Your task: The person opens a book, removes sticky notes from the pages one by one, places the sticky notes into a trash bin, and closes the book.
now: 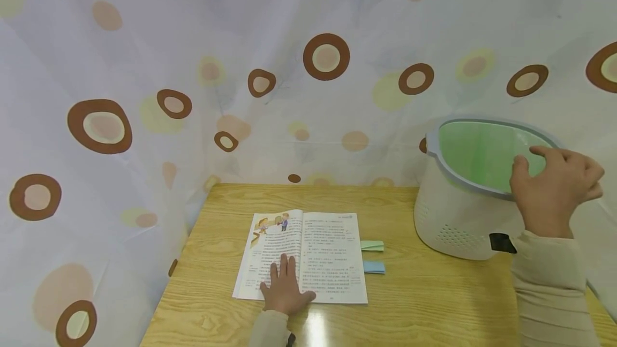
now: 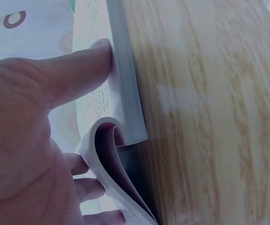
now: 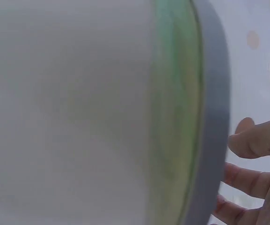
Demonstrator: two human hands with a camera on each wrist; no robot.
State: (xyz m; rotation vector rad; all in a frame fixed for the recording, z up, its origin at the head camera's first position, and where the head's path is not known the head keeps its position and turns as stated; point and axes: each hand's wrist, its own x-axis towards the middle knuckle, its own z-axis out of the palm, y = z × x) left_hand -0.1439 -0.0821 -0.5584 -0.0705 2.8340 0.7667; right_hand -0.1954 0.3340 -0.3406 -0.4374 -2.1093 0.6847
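Observation:
An open book (image 1: 332,256) lies on the wooden table, printed text on both pages and a small cartoon at the upper left. My left hand (image 1: 283,291) rests on the lower part of its left page with fingers spread, the thumb reaching across the fold. The left wrist view shows the thumb (image 2: 85,70) on the page beside the curved pages at the spine. My right hand (image 1: 556,183) hovers over the near rim of a white bin (image 1: 448,213) with a green liner, thumb and index finger apart. Nothing shows between these fingers (image 3: 254,140) in the right wrist view.
A green paper tab (image 1: 372,246) and a blue paper tab (image 1: 374,267) stick out from the book's right edge. The bin stands at the table's right, with a grey rim (image 1: 482,189). A dotted white curtain (image 1: 289,95) hangs behind the table (image 1: 409,304).

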